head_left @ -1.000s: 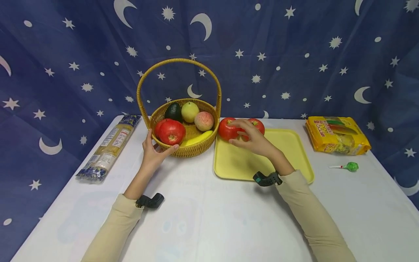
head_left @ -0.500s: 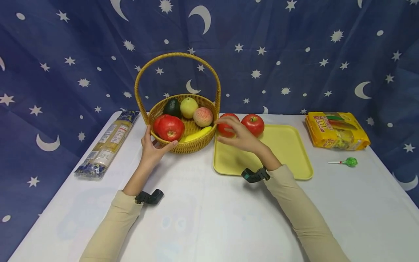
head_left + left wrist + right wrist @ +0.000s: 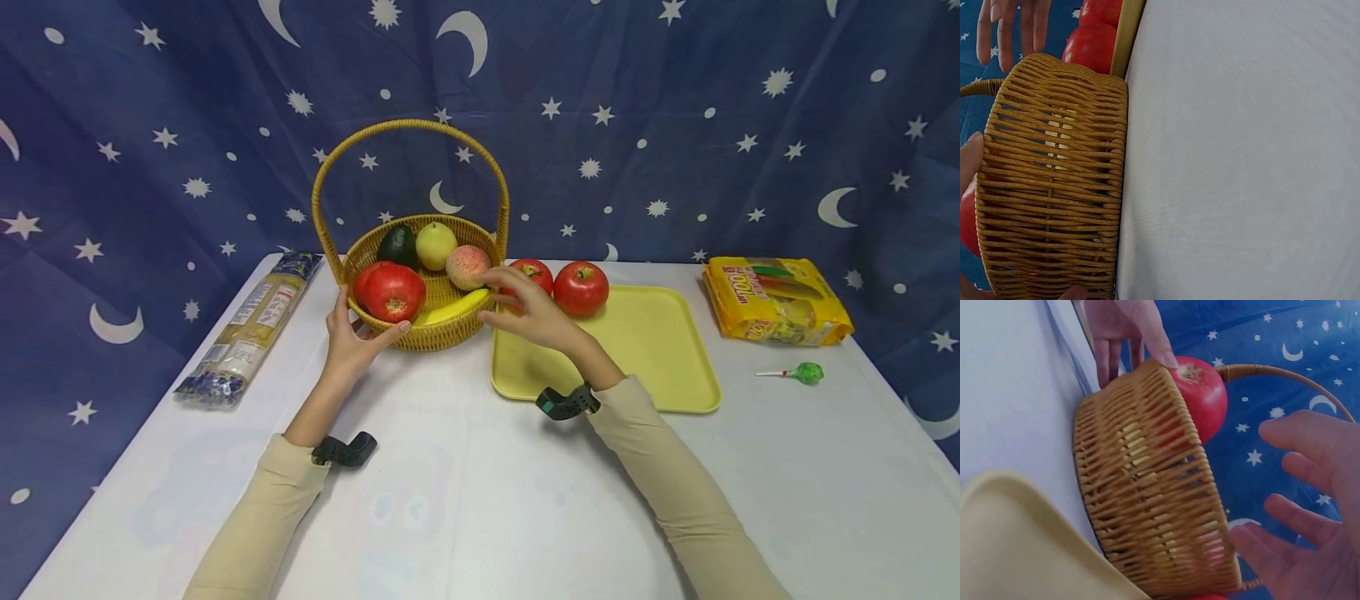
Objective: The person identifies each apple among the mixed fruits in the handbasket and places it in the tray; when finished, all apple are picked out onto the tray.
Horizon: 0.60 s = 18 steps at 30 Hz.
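The wicker basket (image 3: 446, 335) with a tall handle stands at the back of the table. In it lie red pomegranates (image 3: 394, 292), an avocado (image 3: 397, 247), a pear (image 3: 436, 246), a peach (image 3: 468, 267) and a banana (image 3: 453, 309). My left hand (image 3: 349, 348) grips the basket's front left side, its thumb along the rim. Beside the right rim is my right hand (image 3: 543, 319), fingers spread and loosely bent, holding nothing. In the right wrist view its fingertips (image 3: 1249, 540) come close to the rim; whether they touch, I cannot tell.
Two red apples (image 3: 581, 289) sit at the back left of the yellow tray (image 3: 660, 358), one partly behind my right hand. A yellow snack package (image 3: 776, 300) and a green lollipop (image 3: 808, 373) lie at right. A long noodle pack (image 3: 251, 329) lies at left.
My right hand has moved left, from over the apples to the basket's right rim. The left hand keeps its place on the basket.
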### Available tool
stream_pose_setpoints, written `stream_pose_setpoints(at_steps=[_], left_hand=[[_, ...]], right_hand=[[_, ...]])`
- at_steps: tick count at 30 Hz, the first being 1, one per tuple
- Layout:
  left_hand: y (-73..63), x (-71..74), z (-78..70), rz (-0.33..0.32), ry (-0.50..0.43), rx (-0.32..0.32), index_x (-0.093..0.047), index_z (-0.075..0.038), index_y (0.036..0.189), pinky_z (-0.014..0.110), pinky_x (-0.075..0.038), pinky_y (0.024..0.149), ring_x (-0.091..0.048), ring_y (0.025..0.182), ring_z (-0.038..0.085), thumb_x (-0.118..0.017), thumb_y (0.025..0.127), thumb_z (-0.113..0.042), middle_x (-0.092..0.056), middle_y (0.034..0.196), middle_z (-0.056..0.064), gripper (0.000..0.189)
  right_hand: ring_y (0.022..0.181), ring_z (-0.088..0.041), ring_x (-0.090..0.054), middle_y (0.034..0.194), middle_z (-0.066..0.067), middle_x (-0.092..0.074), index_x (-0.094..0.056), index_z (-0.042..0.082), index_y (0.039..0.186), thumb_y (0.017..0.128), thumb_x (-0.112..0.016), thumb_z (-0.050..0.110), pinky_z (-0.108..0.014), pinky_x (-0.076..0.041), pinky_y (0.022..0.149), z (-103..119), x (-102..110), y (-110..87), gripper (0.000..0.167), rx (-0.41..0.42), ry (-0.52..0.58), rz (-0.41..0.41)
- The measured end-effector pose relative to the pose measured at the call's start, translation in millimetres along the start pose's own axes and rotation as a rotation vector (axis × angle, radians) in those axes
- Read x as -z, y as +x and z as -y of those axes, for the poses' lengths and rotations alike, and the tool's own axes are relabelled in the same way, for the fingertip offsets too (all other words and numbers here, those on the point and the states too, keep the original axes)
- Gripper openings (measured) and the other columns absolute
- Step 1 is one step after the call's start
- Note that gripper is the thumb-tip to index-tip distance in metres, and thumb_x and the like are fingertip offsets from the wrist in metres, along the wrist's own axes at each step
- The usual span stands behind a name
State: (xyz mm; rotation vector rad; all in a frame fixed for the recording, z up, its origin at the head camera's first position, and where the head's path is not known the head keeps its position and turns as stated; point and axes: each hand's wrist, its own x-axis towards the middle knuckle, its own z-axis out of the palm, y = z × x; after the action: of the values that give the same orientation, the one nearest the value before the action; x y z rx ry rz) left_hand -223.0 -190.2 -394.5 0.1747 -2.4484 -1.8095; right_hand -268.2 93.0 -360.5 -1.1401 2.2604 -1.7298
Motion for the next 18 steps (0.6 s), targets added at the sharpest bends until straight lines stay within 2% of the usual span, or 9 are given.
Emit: stream_pose_setpoints(at_steps=[5, 9, 14, 18], left_hand=[[0.5, -0.6, -0.5, 0.000, -0.008, -0.004, 0.007, -0.022, 0.157, 0.044, -0.037, 0.112, -0.028, 0.143, 0.037, -0.076, 0.085, -0.027, 0.003, 0.158, 0.016, 0.110], [1.6, -1.3, -0.6, 0.001, -0.011, -0.007, 0.006, -0.022, 0.157, 0.044, -0.037, 0.112, -0.028, 0.143, 0.037, -0.076, 0.085, -0.027, 0.003, 0.158, 0.016, 0.110], [2.4, -1.3, 0.0, -0.002, -0.015, -0.008, 0.006, -0.022, 0.157, 0.044, -0.037, 0.111, -0.028, 0.142, 0.037, -0.076, 0.085, -0.027, 0.002, 0.157, 0.016, 0.110], [2.1, -0.3, 0.1, -0.004, -0.007, -0.003, 0.006, -0.022, 0.157, 0.043, -0.037, 0.111, -0.028, 0.143, 0.037, -0.076, 0.085, -0.027, 0.002, 0.157, 0.016, 0.110]], right_hand=[[0.127, -0.034, -0.045, 0.135, -0.019, -0.046, -0.048, -0.006, 0.136, 0.087, -0.069, -0.002, -0.046, -0.041, 0.109, -2, -6, 5.5, 0.053, 0.013, -0.018, 0.004], [0.128, -0.031, -0.045, 0.137, -0.020, -0.045, -0.045, -0.005, 0.138, 0.088, -0.070, -0.001, -0.046, -0.040, 0.109, -3, -9, 10.1, 0.056, 0.020, -0.039, 0.014], [0.128, -0.034, -0.046, 0.137, -0.023, -0.044, -0.046, -0.005, 0.136, 0.088, -0.070, 0.001, -0.049, -0.041, 0.108, -2, -13, 16.6, 0.054, 0.022, -0.066, 0.035], [0.129, -0.034, -0.045, 0.139, -0.021, -0.045, -0.046, -0.005, 0.137, 0.089, -0.069, 0.002, -0.049, -0.041, 0.108, -2, -19, 21.7, 0.054, 0.023, -0.079, 0.060]])
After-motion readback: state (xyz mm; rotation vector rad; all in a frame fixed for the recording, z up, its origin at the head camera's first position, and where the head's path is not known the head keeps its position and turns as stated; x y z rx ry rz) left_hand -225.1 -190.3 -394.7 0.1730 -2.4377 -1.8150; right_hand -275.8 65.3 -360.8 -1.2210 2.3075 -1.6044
